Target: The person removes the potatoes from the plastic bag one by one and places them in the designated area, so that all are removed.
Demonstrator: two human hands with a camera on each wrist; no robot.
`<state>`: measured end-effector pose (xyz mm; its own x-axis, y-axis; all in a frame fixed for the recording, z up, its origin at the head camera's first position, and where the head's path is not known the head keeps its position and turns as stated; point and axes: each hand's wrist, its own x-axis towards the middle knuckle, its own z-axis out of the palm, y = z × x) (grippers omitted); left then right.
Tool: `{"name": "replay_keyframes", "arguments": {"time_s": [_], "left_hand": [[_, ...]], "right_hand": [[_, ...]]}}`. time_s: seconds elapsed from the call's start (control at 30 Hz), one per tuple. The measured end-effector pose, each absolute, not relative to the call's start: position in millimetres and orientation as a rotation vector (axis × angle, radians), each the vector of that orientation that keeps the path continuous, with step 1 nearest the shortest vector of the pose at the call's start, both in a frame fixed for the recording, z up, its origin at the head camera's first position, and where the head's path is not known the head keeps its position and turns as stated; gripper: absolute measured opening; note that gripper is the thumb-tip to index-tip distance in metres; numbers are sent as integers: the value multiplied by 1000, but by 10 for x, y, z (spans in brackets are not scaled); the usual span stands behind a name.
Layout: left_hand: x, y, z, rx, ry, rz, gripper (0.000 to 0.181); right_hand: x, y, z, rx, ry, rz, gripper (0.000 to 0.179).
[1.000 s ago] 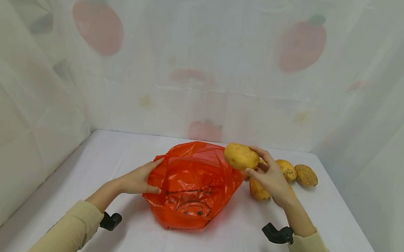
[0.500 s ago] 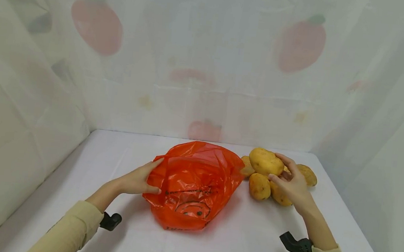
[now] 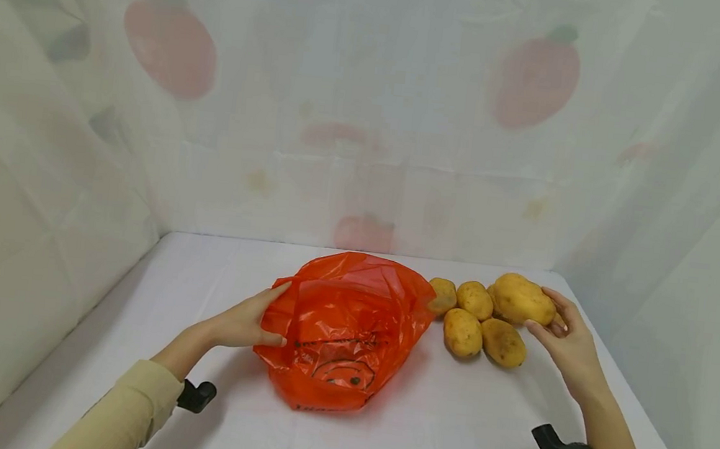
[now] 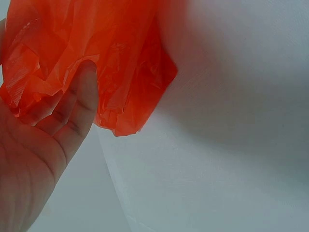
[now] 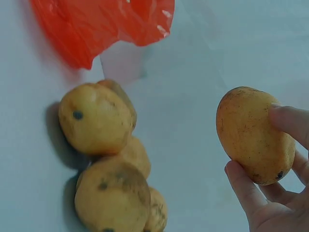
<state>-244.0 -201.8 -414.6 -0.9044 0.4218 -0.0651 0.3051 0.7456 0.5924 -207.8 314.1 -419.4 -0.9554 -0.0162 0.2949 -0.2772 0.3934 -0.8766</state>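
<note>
A red plastic bag (image 3: 339, 338) with black print stands on the table with its mouth spread. My left hand (image 3: 245, 322) holds the bag's left side, thumb across the front; in the left wrist view the fingers (image 4: 72, 113) reach against the film, some tips hidden by it. Above the table's right side, my right hand (image 3: 573, 342) grips a yellow potato (image 3: 524, 299) between thumb and fingers. The same potato (image 5: 253, 135) shows whole in the right wrist view, apart from the others. Several loose potatoes (image 3: 463, 333) lie between the bag and this hand.
A white cloth covers the table (image 3: 391, 437). Pale curtains (image 3: 371, 110) with faded fruit prints rise behind and at both sides. One more potato (image 3: 492, 291) is mostly hidden behind the held one. Black wrist cameras (image 3: 563, 448) sit by the sleeves.
My right hand has carried the potato rightward, from beside the bag's mouth to past the loose potatoes, uncovering several of them. My left hand and the bag have barely moved.
</note>
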Motion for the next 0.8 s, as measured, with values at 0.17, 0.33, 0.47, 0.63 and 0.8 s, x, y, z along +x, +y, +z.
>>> {"name": "replay_keyframes", "arguments": {"time_s": [0.17,0.33,0.47,0.63,0.8], "left_hand": [[-2449,-2022,-4143,552,2737,898,94],[-2455,-2032,-4133,554,2731,917,95],[-2454,-2033,-4118,564,2723,930,95],[-2457,-2039,-4109,555,2716,937,95],[-2456,-2046,-4099,560,2711,934,95]], "right_hand": [[-2092,3279,-4272,199,-2432,1571,66],[-2111,3411,-4382,121,-2483,1537,67],[-2112,3494,-4456,27,-2535,1506,69],[-2111,3555,-4523,-58,-2567,1535,75],[-2105,3592,-4592,-97,-2569,1577,78]]}}
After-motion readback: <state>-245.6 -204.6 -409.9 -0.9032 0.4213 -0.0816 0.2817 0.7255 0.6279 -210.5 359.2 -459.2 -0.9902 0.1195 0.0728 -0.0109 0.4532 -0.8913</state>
